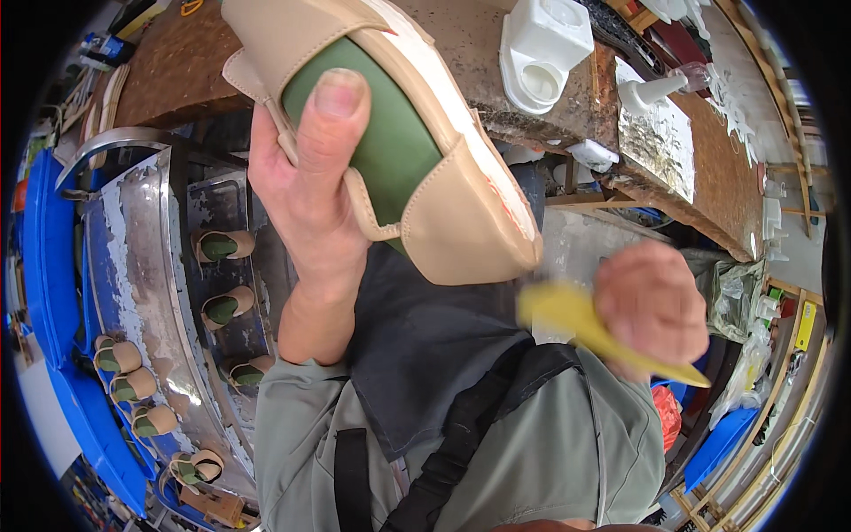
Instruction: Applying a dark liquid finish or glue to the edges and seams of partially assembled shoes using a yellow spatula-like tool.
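Workshop bench [722, 177] across the top and right of view, brown, worn and stained. Left hand [306, 164] gripping a beige shoe [470, 217]: thumb pressed on the green insole [381, 133], fingers wrapped behind the far side. Shoe is held up tilted at top centre, clear of the bench, closed end pointing down and right, white sole edge [474, 133] facing right. Right hand [651, 301] blurred, but seemingly closed around a flat yellow tool [567, 310]; exact finger placement cannot be told. Tool's left end is near the shoe's closed end; contact not visible. Judgement: step in hand looks like work on the shoe's edge or sole, between strokes or on the approach. Next move likely calls for a firm left grip, the edge turned toward the tool, and light control near the beige upper. Beyond the hands: dark apron [425, 310] on the lap; on the bench, a white container [551, 44] with a round mouth, plus a nozzled bottle [651, 91]. To the left, a scuffed metal rack [168, 293] with 7 similar beige-and-green shoes [223, 308] visible on 2 levels; blue panels [53, 293] outermost.
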`<state>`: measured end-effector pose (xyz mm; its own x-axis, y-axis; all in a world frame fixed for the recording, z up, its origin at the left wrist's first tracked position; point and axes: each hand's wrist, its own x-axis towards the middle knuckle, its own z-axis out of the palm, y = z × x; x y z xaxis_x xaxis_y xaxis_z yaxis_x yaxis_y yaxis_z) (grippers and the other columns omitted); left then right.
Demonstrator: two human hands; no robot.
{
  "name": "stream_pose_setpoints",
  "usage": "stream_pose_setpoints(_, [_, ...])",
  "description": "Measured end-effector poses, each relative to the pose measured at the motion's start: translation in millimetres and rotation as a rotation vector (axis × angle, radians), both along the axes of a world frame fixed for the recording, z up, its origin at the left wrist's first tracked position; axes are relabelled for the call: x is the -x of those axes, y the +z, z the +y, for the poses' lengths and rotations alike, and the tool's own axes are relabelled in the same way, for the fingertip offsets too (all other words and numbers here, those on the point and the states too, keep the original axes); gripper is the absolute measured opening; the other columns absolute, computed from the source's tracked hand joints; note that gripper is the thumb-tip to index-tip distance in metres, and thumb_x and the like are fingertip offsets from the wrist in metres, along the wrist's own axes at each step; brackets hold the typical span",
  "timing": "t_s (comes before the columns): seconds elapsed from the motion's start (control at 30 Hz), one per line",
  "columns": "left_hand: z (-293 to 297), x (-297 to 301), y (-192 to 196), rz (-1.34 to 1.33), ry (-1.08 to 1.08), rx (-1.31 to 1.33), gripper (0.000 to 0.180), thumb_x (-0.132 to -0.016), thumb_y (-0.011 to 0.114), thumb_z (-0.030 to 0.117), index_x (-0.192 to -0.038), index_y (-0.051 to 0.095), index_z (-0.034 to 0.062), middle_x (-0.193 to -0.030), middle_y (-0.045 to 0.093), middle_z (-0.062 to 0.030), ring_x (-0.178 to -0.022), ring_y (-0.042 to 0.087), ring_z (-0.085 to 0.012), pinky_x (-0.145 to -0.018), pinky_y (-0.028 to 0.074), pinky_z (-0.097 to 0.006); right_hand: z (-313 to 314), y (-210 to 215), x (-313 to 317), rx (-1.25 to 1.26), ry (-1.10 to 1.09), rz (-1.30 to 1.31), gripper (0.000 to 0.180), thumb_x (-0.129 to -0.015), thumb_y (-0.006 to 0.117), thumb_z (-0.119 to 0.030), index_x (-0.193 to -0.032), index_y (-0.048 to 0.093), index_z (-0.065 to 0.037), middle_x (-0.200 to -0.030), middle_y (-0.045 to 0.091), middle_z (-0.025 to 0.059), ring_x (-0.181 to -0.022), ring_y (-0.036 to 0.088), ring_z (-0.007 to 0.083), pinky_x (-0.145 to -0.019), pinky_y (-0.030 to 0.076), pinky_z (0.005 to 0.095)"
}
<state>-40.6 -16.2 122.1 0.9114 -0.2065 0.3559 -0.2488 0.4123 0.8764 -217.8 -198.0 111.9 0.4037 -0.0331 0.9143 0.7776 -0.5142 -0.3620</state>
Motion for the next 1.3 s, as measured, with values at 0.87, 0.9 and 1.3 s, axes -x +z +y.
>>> stream_pose_setpoints(0.87, [0.8, 14.9, 4.4, 0.210, -0.142, -0.074, 0.051, -0.089, 0.049, 0.040, -0.114, 0.051, -0.0039, -0.103, 0.060, -0.0153, -0.088, 0.060, -0.0198, -0.078, 0.047, -0.028, -18.4, 33.2, -42.0, -0.089, 0.478, 0.232, 0.018, -0.074, 0.069, -0.012, -0.080, 0.066, 0.005, -0.076, 0.065, 0.0160, -0.057, 0.060, 0.0233, -0.048, 0.048, 0.0325])
stream_pose_setpoints(0.9, [-1.3, 12.5, 1.3, 0.201, -0.152, -0.076, 0.051, -0.089, 0.049, 0.040, -0.114, 0.051, -0.0039, -0.103, 0.060, -0.0153, -0.088, 0.060, -0.0198, -0.078, 0.047, -0.028, -9.4, 33.5, -42.1, -0.215, 0.311, 0.300, 0.017, -0.073, 0.067, -0.009, -0.081, 0.066, 0.006, -0.076, 0.064, 0.0153, -0.056, 0.059, 0.0234, -0.049, 0.047, 0.0323])
stream_pose_setpoints(1.3, [-0.9, 23.0, -44.7, 0.246, -0.694, 0.388, 0.080, -0.080, 0.053, 0.049, -0.135, 0.030, -0.0042, -0.129, 0.045, -0.0233, -0.114, 0.050, -0.0344, -0.094, 0.045, -0.045, -4.8, 48.8, -62.3, -0.353, 0.227, 0.568, 0.017, -0.082, 0.065, -0.014, -0.086, 0.066, 0.003, -0.066, 0.063, 0.0063, -0.048, 0.053, 0.0073, -0.039, 0.039, 0.0200])
